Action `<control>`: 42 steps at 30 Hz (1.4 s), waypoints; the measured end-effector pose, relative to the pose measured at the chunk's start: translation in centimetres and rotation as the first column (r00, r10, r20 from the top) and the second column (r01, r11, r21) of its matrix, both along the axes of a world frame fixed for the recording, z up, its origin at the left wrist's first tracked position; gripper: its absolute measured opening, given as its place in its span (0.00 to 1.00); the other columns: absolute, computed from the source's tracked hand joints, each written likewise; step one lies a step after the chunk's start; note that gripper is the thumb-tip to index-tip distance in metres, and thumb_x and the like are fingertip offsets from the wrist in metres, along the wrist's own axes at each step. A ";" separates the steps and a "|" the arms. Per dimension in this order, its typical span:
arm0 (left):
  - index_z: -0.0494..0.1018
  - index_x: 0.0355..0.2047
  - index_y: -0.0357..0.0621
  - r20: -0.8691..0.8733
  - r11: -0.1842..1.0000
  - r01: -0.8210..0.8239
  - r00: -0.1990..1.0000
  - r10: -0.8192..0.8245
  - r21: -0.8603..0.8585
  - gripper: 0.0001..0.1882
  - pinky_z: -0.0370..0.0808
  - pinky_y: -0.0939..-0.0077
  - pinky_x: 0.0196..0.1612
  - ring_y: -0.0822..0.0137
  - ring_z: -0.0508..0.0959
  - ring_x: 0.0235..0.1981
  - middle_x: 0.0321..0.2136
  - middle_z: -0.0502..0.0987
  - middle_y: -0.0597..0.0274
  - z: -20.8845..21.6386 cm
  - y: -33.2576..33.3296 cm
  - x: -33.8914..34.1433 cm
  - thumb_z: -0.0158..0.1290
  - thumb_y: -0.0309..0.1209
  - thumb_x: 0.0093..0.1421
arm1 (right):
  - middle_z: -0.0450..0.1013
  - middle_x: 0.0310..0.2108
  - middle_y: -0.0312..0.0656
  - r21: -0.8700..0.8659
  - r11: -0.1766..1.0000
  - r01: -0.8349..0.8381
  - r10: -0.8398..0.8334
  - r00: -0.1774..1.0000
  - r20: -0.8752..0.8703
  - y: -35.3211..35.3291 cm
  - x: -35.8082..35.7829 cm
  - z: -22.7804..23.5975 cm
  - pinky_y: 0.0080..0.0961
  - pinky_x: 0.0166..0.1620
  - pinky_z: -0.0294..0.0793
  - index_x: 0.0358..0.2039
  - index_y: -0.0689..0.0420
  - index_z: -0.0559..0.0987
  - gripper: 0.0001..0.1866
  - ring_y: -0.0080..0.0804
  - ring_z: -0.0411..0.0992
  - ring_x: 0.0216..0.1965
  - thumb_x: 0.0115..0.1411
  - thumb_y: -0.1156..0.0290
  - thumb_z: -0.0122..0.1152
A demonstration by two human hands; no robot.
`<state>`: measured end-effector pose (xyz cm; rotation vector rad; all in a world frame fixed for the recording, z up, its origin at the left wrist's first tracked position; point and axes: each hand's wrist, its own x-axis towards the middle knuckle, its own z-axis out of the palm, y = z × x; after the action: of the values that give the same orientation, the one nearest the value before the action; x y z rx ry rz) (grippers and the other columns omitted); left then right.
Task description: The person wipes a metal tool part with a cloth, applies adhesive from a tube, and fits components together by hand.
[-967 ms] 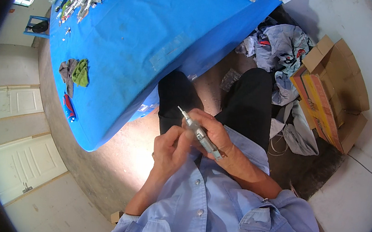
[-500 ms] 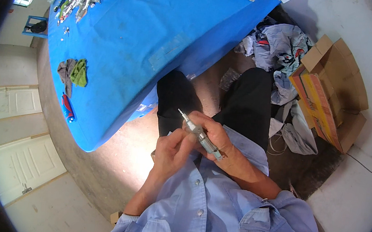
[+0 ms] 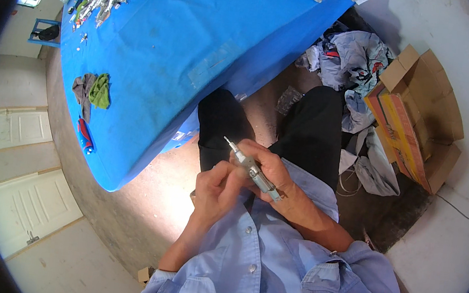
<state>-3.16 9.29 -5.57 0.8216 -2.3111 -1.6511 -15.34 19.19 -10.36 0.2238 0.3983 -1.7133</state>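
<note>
Slim grey metal pen-shaped tool (image 3: 252, 170) is sitting over the lap, right hand (image 3: 269, 170) gripping its body, left hand (image 3: 215, 190) pinching the near side. Grip is looking fingertip-only, so it could be slipping and dropping onto the floor. Open brown cardboard box (image 3: 420, 117) is holding flat orange-edged packs; further contents unclear.
</note>
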 end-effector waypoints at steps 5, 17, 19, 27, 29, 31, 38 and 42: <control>0.75 0.27 0.38 -0.001 0.998 0.019 1.000 -0.019 -0.053 0.16 0.64 0.81 0.21 0.80 0.70 0.18 0.15 0.74 0.69 -0.2 -0.1 0.0 0.53 0.33 0.72 | 0.75 0.28 0.32 0.041 0.999 0.019 -0.020 0.999 0.026 0.1 0.1 0.3 0.14 0.25 0.72 0.38 0.55 0.77 0.11 0.17 0.73 0.25 0.74 0.62 0.52; 0.76 0.28 0.37 -0.048 0.999 0.022 0.999 -0.024 -0.030 0.16 0.64 0.82 0.21 0.81 0.70 0.18 0.16 0.74 0.70 -0.3 0.4 -0.2 0.54 0.33 0.72 | 0.75 0.27 0.32 0.065 0.998 0.000 0.001 1.000 -0.020 0.0 -0.1 -0.1 0.14 0.24 0.71 0.37 0.55 0.78 0.12 0.17 0.72 0.23 0.74 0.62 0.52; 0.76 0.28 0.37 -0.041 0.999 -0.004 0.999 0.003 -0.046 0.15 0.65 0.81 0.21 0.81 0.71 0.18 0.16 0.74 0.69 -0.5 0.2 -0.1 0.55 0.32 0.72 | 0.75 0.27 0.32 0.101 0.995 0.016 -0.014 1.000 -0.017 -0.3 0.0 0.5 0.15 0.24 0.71 0.38 0.55 0.78 0.12 0.17 0.72 0.23 0.74 0.62 0.52; 0.76 0.28 0.37 -0.047 0.997 0.005 0.999 -0.008 -0.079 0.15 0.65 0.81 0.22 0.81 0.70 0.18 0.15 0.74 0.69 -0.2 0.3 -0.3 0.54 0.32 0.72 | 0.75 0.28 0.33 0.073 0.997 0.015 -0.012 0.999 -0.032 -0.1 0.0 -0.4 0.16 0.26 0.74 0.38 0.57 0.79 0.14 0.19 0.74 0.25 0.74 0.61 0.52; 0.76 0.28 0.37 -0.045 0.998 -0.023 0.999 0.020 -0.053 0.15 0.65 0.81 0.22 0.81 0.70 0.18 0.15 0.74 0.69 -0.3 0.2 -0.3 0.54 0.32 0.72 | 0.75 0.28 0.34 0.081 0.996 0.022 -0.019 0.999 -0.031 -0.2 0.1 -0.1 0.16 0.26 0.74 0.38 0.56 0.79 0.14 0.19 0.74 0.25 0.74 0.61 0.52; 0.76 0.28 0.37 -0.035 0.999 -0.029 0.999 0.027 -0.037 0.15 0.65 0.82 0.22 0.81 0.70 0.18 0.15 0.74 0.69 -0.7 0.1 -0.1 0.54 0.32 0.72 | 0.75 0.28 0.34 0.081 0.996 0.031 -0.028 0.999 -0.031 -0.2 0.1 0.1 0.16 0.26 0.74 0.38 0.57 0.78 0.14 0.19 0.74 0.25 0.74 0.61 0.52; 0.76 0.28 0.37 -0.040 0.998 -0.036 0.999 0.035 -0.042 0.15 0.65 0.82 0.21 0.81 0.71 0.18 0.15 0.74 0.69 -0.6 0.0 -0.4 0.54 0.33 0.72 | 0.76 0.30 0.34 0.038 0.999 0.023 -0.022 0.999 -0.034 -0.1 -0.2 -0.3 0.17 0.27 0.76 0.39 0.57 0.78 0.12 0.19 0.75 0.27 0.73 0.62 0.52; 0.76 0.28 0.37 -0.057 1.000 0.003 0.998 -0.003 -0.010 0.15 0.65 0.82 0.21 0.81 0.71 0.18 0.15 0.74 0.69 -1.0 0.1 -0.2 0.54 0.32 0.72 | 0.76 0.30 0.34 0.069 0.997 0.042 -0.041 0.999 -0.027 -0.3 -0.1 -0.3 0.17 0.28 0.77 0.39 0.57 0.78 0.12 0.19 0.75 0.28 0.73 0.62 0.52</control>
<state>-3.37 9.40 -6.56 0.7588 -2.2812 -1.6407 -15.42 18.89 -10.70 0.2631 0.4756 -1.7459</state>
